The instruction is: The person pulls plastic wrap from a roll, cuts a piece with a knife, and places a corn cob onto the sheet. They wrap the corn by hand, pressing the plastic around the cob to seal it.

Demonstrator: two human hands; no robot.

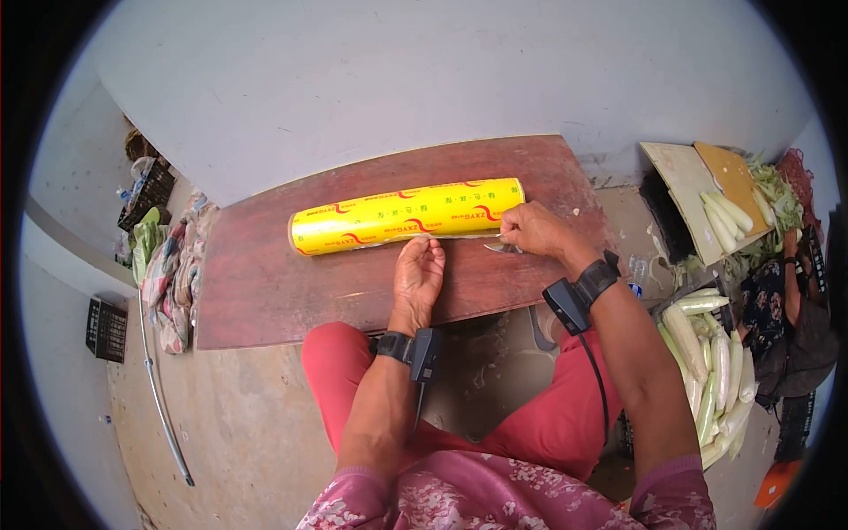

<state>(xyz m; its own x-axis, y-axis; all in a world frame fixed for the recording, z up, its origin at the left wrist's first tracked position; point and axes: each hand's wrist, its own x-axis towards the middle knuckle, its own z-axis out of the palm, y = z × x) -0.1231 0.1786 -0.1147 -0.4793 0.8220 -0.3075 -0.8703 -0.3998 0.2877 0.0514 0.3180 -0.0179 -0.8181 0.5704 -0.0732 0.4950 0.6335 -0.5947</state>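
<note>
A yellow roll of cling film point(389, 218) with red and green print lies across the wooden board. My left hand point(419, 276) is closed at the roll's near side, its fingertips pinching the loose film edge point(464, 236). This gathered edge runs along the roll towards my right hand point(541, 231), which is closed in a fist at the roll's right end. From under the right fist sticks the short blade of a small knife point(502, 248), pointing left; its handle is hidden in the hand. Both wrists wear black straps with small boxes.
The reddish board point(256, 291) reaches the white wall. On the right, wrapped corn cobs point(720, 362) are heaped beside a person's arm point(792, 283) and more cobs on a panel point(698, 177). Left are crumpled cloths point(177, 274), a metal pole point(157, 397) and a black crate point(106, 329).
</note>
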